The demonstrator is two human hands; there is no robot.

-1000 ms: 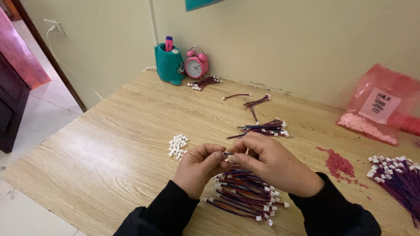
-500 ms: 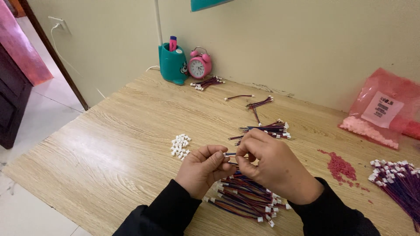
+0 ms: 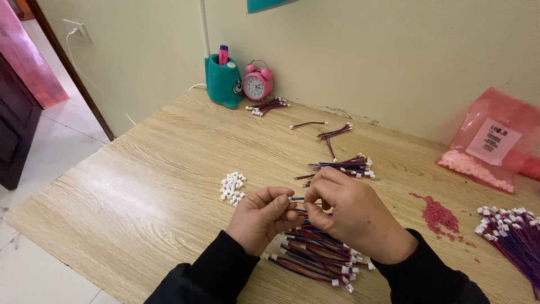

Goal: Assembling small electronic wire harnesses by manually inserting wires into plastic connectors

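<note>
My left hand (image 3: 262, 217) and my right hand (image 3: 349, 211) meet above the wooden table (image 3: 140, 186), both pinching a short wire lead (image 3: 296, 199) with a small white connector between the fingertips. Directly under my hands lies a pile of red, blue and black wire leads (image 3: 315, 253) with white plugs. A small heap of loose white connectors (image 3: 232, 188) sits just left of my left hand. Another bundle of leads (image 3: 346, 166) lies just beyond my right hand.
At the back stand a teal pen holder (image 3: 223, 81) and a pink alarm clock (image 3: 258, 83), with wire bundles (image 3: 267, 106) nearby. A pink plastic bag (image 3: 495, 141), a scatter of red bits (image 3: 439, 215) and a big wire bundle (image 3: 514, 231) lie at right. The table edge drops to the floor at left.
My hands stay together over the pile, with only small finger movements on the lead. The camera has shifted slightly closer.
</note>
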